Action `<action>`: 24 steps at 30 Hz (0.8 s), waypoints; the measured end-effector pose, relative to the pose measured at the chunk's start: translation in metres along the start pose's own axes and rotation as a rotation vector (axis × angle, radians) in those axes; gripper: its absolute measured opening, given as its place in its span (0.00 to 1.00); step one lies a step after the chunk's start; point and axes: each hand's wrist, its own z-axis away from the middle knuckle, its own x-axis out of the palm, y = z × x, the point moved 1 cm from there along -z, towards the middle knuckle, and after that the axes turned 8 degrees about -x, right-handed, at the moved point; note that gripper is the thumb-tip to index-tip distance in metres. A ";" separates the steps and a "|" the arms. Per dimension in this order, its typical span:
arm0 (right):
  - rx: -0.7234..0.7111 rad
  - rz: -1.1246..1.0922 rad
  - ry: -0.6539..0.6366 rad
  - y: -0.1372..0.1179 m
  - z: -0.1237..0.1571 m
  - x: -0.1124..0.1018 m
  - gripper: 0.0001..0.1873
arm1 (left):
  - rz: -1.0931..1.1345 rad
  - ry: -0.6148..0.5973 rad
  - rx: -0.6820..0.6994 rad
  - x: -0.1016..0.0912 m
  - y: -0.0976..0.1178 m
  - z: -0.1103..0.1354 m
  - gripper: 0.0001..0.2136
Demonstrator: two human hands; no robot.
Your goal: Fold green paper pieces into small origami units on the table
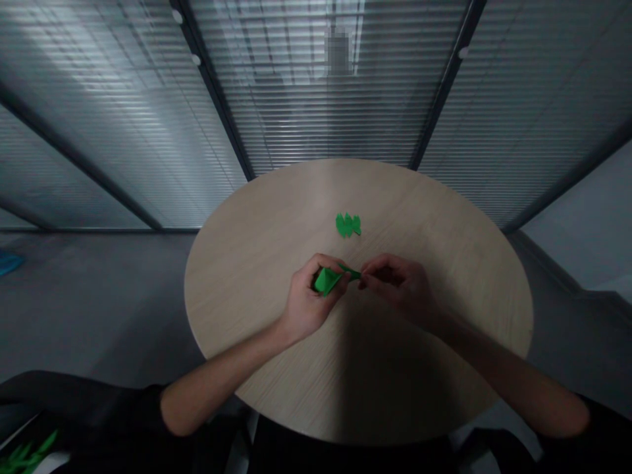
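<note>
Your L hand is curled, thumb & fingers closed round the green piece, its bulky end showing btwn them. Your R hand has thumb & fingertips pinched tog. on the thin end, other fingers bent in. You've got it over the table, approx. mid; a 2nd, jagged green bit lies just beyond.

We see a pale wooden table with a rounded edge, standing on a grey floor. Beyond it we have slatted blinds between dark posts, and a pale wall to the right. At our far left lies something blue, cut off by the view; green leaves show in the lower left corner.
</note>
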 end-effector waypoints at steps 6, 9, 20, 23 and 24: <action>0.040 -0.029 0.007 0.001 0.000 0.000 0.10 | 0.007 0.024 -0.020 0.000 -0.003 0.000 0.05; 0.042 -0.067 0.006 0.001 0.000 0.000 0.09 | 0.000 0.032 -0.030 0.000 -0.004 0.000 0.05; 0.097 -0.022 -0.067 0.004 0.000 0.002 0.11 | -0.010 0.019 -0.051 0.001 -0.001 0.000 0.05; 0.092 -0.031 -0.058 0.004 0.000 0.002 0.10 | -0.022 0.030 -0.051 0.001 -0.002 -0.001 0.05; 0.089 -0.031 -0.057 0.004 0.000 0.002 0.10 | -0.024 0.032 -0.049 0.000 -0.003 -0.001 0.05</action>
